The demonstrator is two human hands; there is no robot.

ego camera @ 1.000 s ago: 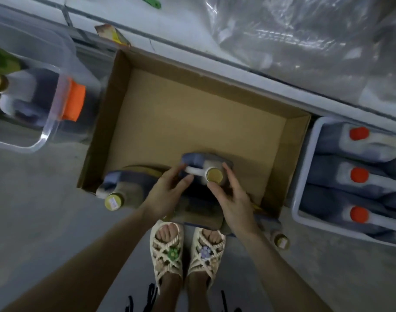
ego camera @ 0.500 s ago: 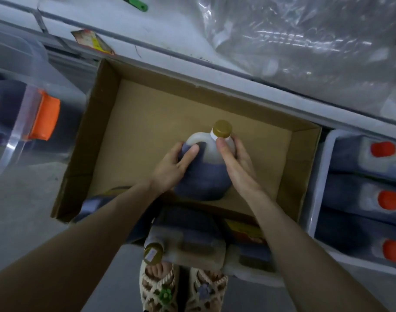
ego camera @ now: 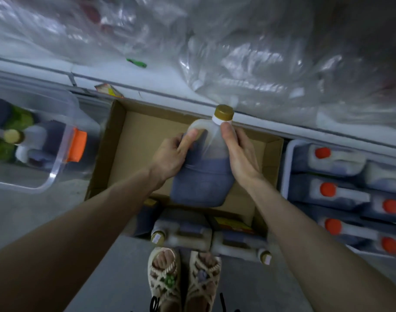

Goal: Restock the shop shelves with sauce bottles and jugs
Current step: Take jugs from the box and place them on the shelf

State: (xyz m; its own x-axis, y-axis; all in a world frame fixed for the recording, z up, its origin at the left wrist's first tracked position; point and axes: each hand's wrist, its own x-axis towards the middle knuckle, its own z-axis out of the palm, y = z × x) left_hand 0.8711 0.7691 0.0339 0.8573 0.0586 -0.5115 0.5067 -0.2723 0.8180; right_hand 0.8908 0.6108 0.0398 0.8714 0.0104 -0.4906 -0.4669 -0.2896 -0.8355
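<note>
L hand & R hand both clamped round gold-capped jug of dark sauce, held over cardboard box nr its far edge. Red-capped jugs lie packed in tray just R of box.

A single wide-angle camera rides on the person's head and looks steeply down, almost straight at the floor. The view centres on the translucent gold-capped jug of dark sauce, close, at arm's length. The woven cream sandals sit at the bottom edge, crumpled clear plastic sheeting crosses the top, and the open brown cardboard box lies mid-frame. The picture's edges are blurred.
</note>
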